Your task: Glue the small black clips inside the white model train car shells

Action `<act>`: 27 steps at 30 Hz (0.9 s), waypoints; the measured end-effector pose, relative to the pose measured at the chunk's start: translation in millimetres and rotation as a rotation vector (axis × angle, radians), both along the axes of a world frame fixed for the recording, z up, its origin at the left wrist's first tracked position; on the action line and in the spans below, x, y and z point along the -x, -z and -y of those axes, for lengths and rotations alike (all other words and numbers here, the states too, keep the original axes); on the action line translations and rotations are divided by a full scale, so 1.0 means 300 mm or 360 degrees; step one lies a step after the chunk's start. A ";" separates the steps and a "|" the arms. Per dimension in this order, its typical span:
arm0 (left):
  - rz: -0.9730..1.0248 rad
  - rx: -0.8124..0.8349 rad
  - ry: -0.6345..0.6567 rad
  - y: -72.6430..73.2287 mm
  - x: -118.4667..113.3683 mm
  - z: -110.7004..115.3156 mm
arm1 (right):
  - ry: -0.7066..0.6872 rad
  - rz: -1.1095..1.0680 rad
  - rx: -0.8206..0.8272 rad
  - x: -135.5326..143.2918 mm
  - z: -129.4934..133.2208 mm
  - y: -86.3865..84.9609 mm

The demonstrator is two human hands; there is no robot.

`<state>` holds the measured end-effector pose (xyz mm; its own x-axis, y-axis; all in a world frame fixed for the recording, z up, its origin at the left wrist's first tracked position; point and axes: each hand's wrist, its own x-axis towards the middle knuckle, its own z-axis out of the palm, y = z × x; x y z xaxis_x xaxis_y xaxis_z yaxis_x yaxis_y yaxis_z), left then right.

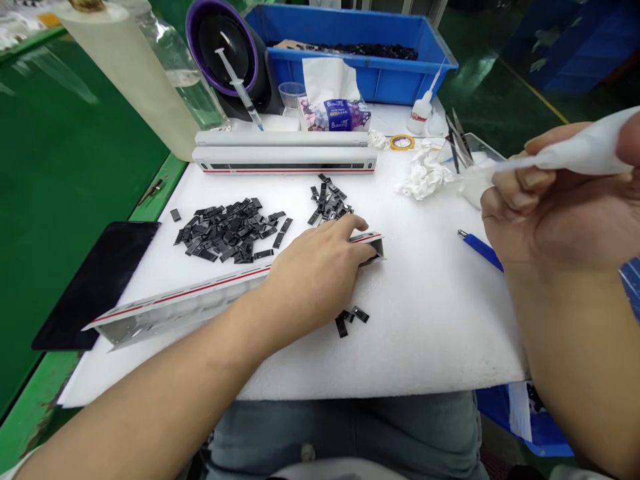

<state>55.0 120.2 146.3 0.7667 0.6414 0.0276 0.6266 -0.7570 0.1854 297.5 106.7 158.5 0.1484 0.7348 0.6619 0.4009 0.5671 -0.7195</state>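
Observation:
A long white shell with a red stripe (pixel 185 297) lies slanted across the white foam board, its hollow side facing me. My left hand (pixel 323 270) is closed on its right end, thumb at the opening. Raised at the right, my right hand (pixel 560 193) holds a white bottle with a thin nozzle (pixel 590 148), which points left. Black small parts form a large pile (pixel 227 230) beyond the shell and a smaller pile (pixel 327 200) beyond my left hand. A few more black parts (pixel 351 319) lie just this side of that hand.
Two white train-like shells (pixel 285 160) lie at the back of the board (pixel 425 320). Behind them are a tissue pack (pixel 335 115), a syringe (pixel 240 87) and a blue bin (pixel 350 73). Crumpled tissue (pixel 425 175) and a blue pen (pixel 480 250) are at the right, a black tablet (pixel 95 287) at the left.

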 end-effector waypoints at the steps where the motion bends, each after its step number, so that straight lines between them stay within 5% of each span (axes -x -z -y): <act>1: 0.0001 0.0005 0.0004 -0.001 0.001 0.000 | -0.0068 -0.0056 0.0095 -0.034 -0.013 -0.004; 8: 0.0020 0.0045 0.0001 -0.006 0.005 -0.002 | -0.0404 -0.0190 0.0389 -0.107 -0.098 0.070; 12: 0.0023 0.0012 0.0005 -0.011 0.005 -0.001 | -0.0098 -0.0133 0.0476 -0.031 -0.109 0.124; 16: -0.0005 0.0001 0.0000 -0.014 0.004 -0.004 | 0.0246 0.0521 0.0636 0.039 -0.087 0.124; 21: 0.0010 -0.0007 -0.0020 0.005 0.012 -0.015 | 0.0286 0.0940 0.0722 0.066 -0.075 0.111; 27: 0.0032 -0.0032 -0.0018 0.071 0.027 -0.063 | 0.0181 0.0759 0.0660 0.028 -0.074 0.075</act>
